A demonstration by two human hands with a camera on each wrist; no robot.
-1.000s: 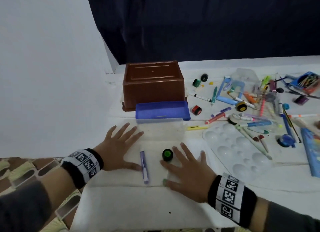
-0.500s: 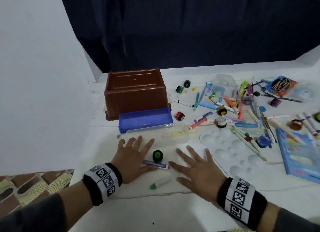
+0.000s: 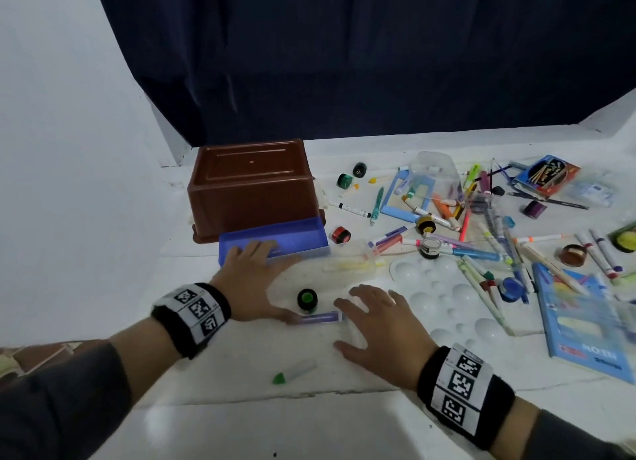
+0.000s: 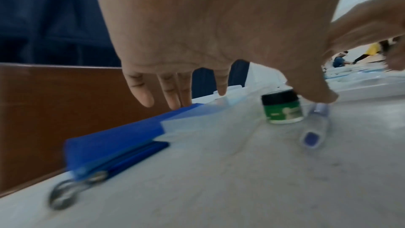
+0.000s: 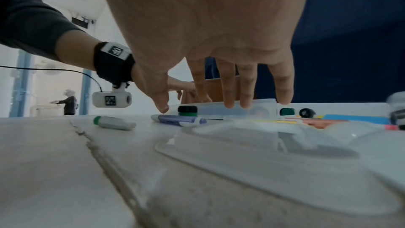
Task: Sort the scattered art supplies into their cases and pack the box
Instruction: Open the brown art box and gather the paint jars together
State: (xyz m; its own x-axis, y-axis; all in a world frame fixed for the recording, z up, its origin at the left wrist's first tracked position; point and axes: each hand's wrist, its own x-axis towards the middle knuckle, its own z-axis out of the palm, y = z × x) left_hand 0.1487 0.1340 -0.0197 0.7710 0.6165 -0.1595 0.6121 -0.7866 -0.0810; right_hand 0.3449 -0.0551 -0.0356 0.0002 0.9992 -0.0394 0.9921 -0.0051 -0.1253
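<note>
My left hand (image 3: 256, 282) lies flat with straight fingers, the fingertips (image 4: 173, 103) on the near edge of the blue pencil case (image 3: 275, 241). Its thumb touches a purple marker (image 3: 320, 318) lying crosswise on the table. A small green paint jar (image 3: 307, 299) stands just beyond the marker, between both hands. My right hand (image 3: 373, 323) hovers low with spread fingers (image 5: 228, 93) over the white table, holding nothing. A green-capped marker (image 3: 294, 373) lies alone near the front. The brown box (image 3: 253, 187) sits upside down behind the blue case.
A clear plastic case (image 3: 347, 263) lies right of the blue case. A clear paint palette (image 3: 440, 298), a blue book (image 3: 581, 322) and several markers, pencils and paint jars are scattered across the right half. A dark curtain hangs behind; a white wall stands left.
My left hand has slid forward until its fingers reach the blue case. The purple marker has turned from lengthwise to crosswise. The right hand has stayed beside it.
</note>
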